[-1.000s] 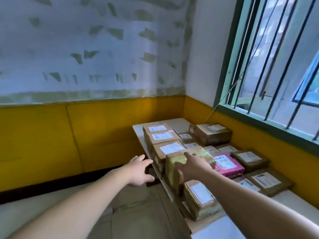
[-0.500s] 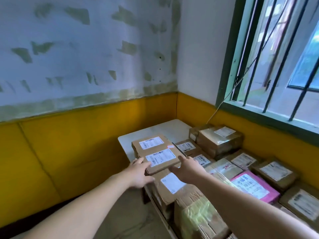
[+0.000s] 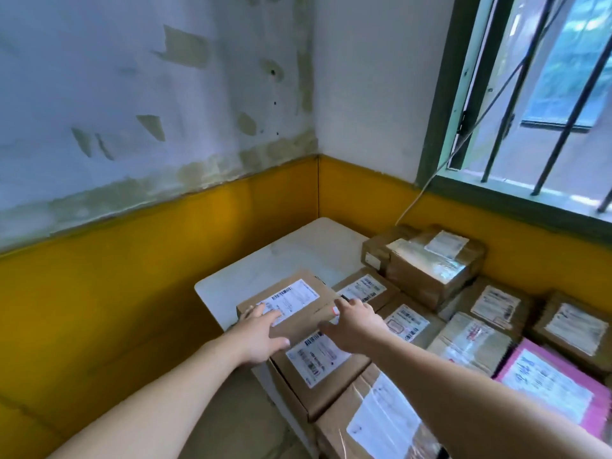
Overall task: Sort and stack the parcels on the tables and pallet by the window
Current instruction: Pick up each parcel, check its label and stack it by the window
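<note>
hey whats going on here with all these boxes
A person is sorting parcels on a white table under a barred window. Both hands rest on a flat brown cardboard box with a white shipping label at the table's near-left corner: the left hand on its near-left edge, the right hand on its right edge. It lies on another labelled cardboard box. More brown parcels and a pink mailer fill the window side.
</note>
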Tool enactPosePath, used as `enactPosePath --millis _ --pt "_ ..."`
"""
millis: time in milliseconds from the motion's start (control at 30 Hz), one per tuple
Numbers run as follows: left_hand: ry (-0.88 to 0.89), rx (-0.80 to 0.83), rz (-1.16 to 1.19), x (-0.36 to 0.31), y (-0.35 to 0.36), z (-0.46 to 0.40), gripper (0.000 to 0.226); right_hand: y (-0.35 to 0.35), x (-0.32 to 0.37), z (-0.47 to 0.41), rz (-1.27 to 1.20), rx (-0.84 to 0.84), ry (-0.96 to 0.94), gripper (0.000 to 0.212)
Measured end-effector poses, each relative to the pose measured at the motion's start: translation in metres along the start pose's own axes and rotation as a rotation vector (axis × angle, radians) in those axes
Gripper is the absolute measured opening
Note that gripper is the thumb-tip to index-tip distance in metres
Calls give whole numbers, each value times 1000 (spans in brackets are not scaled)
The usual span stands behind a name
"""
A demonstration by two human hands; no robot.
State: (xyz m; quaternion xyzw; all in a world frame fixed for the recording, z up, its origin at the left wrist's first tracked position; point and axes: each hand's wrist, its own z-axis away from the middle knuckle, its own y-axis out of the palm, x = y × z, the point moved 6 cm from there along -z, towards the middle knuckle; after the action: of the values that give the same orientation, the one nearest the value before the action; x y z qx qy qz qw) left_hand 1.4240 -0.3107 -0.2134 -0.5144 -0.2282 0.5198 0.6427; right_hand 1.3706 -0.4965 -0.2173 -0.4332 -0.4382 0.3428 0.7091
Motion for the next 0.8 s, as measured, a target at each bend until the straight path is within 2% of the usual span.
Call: enactPosePath --millis 133,267,433,500,600,800 --pt "69 2 -50 30 -6 -46 74 10 18 -31 -68 -1 124 63" --pt "135 24 -85 53 -13 -83 80 12 30 -56 -3 -27 214 66" --pt "194 157 -4 66 -6 -113 85 19 21 -77 -48 28 351 58" --pt "203 223 40 68 -1 -123 87 22 16 -86 -57 68 362 52" --pt "160 286 108 71 5 -136 97 23 13 -100 -46 107 352 55" --pt "170 245 217 62 -10 -149 98 16 22 -114 -134 76 340 50"
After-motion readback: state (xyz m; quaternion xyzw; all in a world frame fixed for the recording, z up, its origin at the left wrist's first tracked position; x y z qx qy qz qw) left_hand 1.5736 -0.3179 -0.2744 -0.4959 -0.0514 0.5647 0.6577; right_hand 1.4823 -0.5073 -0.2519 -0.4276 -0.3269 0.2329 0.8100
